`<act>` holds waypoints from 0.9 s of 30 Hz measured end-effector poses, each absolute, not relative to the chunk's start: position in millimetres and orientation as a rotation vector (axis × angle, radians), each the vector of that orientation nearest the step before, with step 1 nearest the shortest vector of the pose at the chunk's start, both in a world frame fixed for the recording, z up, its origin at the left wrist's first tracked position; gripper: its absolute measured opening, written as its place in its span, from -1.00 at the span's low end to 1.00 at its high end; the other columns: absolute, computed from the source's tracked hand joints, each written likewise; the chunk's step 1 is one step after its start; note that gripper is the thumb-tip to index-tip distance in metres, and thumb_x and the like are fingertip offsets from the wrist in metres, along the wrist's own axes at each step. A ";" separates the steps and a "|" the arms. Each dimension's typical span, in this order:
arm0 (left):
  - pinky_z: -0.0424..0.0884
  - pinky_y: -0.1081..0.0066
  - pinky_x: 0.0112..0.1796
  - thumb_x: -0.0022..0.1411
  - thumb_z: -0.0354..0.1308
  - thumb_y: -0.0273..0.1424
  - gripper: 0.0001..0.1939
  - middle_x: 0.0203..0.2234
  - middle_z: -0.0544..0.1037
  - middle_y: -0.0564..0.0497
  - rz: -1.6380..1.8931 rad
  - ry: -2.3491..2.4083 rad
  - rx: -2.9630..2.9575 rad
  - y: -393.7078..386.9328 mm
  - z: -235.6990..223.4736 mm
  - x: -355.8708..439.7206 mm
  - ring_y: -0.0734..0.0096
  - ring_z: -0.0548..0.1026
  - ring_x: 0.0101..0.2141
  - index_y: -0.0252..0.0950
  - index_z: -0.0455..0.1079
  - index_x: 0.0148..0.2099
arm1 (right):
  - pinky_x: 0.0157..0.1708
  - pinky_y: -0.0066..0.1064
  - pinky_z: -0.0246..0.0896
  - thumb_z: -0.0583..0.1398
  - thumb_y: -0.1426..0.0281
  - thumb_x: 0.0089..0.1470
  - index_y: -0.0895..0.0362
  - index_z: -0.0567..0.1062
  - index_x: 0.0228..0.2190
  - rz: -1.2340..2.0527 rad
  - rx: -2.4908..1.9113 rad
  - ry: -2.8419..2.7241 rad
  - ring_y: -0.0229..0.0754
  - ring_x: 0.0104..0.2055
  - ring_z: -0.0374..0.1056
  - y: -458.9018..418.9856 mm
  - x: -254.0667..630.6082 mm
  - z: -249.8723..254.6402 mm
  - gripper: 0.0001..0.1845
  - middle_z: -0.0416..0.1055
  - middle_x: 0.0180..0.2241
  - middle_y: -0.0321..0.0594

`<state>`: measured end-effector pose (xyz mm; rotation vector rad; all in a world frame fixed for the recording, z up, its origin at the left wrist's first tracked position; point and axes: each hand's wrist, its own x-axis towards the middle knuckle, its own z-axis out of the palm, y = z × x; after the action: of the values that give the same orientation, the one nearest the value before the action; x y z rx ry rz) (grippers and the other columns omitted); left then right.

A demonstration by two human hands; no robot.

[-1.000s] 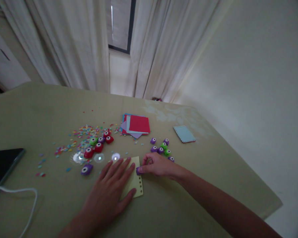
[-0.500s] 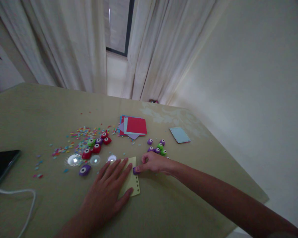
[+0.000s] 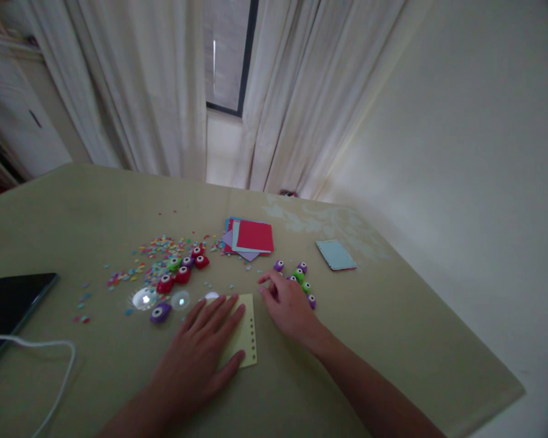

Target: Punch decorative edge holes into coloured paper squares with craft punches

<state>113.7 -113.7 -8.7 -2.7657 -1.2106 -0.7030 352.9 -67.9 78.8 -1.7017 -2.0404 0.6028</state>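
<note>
Paper (image 3: 239, 336) — punched edge (image 3: 252, 340) exposed

L grip (image 3: 205, 347) & R grip (image 3: 290, 304) bare; forearms (image 3: 360, 380) slim, also bare AFAICT, light's dim.

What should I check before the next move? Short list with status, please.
1. Yellow sheet pressed down: ok, left hand lies spread on it.
2. Holes at the sheet's right edge uncovered: ok, the row shows.
3. Right hand apart from the sheet: ok, a gap shows between them.
4. Right hand free of any piece: cannot tell, its inner side is partly hidden.
5. Purple and green pieces fully visible: not ok, the right hand blocks part of the group.
6. White cable away from the left hand: ok, off to its left.
</note>
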 end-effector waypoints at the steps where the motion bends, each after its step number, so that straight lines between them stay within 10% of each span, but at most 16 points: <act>1: -0.03 0.05 0.43 0.48 0.15 -0.07 -0.25 0.51 0.27 -0.03 -0.691 -1.185 -2.784 -113.7 -7.4 112.9 0.07 0.30 0.42 -0.11 0.12 0.59 | -0.23 -0.35 0.27 0.25 0.47 0.34 0.13 0.61 -0.03 0.599 -1.640 -2.088 -0.14 -0.30 0.49 -63.1 342.6 75.6 -0.80 0.60 -0.33 -0.24; 8: 0.11 0.03 0.42 0.40 0.22 -0.13 -0.23 0.41 0.44 0.02 -0.614 -1.121 -2.961 -113.0 8.3 106.5 0.08 0.38 0.37 -0.05 0.15 0.57 | 0.40 -0.27 0.18 0.20 0.47 0.44 0.04 0.39 0.36 0.519 -1.210 -2.353 -0.11 0.42 0.28 -1.6 264.9 50.2 -0.48 0.32 0.42 -0.12; 20: 0.16 0.08 0.33 0.46 0.20 -0.01 -0.29 0.44 0.40 0.06 -0.635 -1.149 -2.898 -110.7 5.3 106.7 0.08 0.41 0.32 -0.05 0.21 0.54 | -0.13 -0.27 0.39 0.24 0.41 0.45 0.10 0.66 -0.09 0.282 -1.605 -2.327 0.03 -0.08 0.54 -57.5 337.8 42.7 -0.84 0.60 -0.12 -0.07; 27: 0.15 0.12 0.29 0.48 0.16 0.06 -0.18 0.47 0.36 0.03 -0.578 -1.201 -2.873 -114.6 7.6 108.3 0.08 0.41 0.31 -0.07 0.05 0.61 | -0.07 -0.27 0.43 0.23 0.46 0.41 0.11 0.63 -0.10 0.387 -1.422 -1.986 -0.04 -0.13 0.53 -112.5 369.4 26.3 -0.85 0.56 -0.16 -0.07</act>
<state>108.3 -114.6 7.6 -2.8728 -1.2011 -0.5784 369.4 -112.5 26.3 -1.4221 -1.9859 0.3872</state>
